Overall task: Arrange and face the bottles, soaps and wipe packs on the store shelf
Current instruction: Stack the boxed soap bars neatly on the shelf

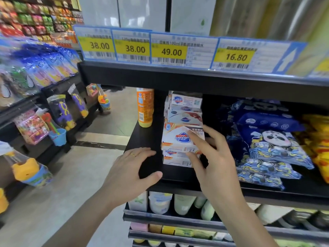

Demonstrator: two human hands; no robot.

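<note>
soap boxes (184,122) sit in a stack near the left end of a black shelf (142,139), white boxes with a blue shield logo. the near top box (179,139) is tilted toward the front, its logo upside down. the right hand (211,157) grasps this box from its right side, the forefinger lying across the top face and the thumb under the near right corner. the left hand (131,168) lies released, fingers spread and flat on the bare shelf just left of the stack, thumb along the shelf's front edge, a ring on one finger. far left on the same shelf stands an orange bottle (145,106), upright and apart from the boxes. right of the stack lie dark blue wipe packs (272,139) with a panda print, piled on each other, and yellow packs (318,139) beyond them at the right edge. above, price tags (170,50) in yellow hang along the upper shelf's edge. below, pale bottles (160,202) stand in a row. toys (60,113) hang on a rack across the aisle to the left.
</note>
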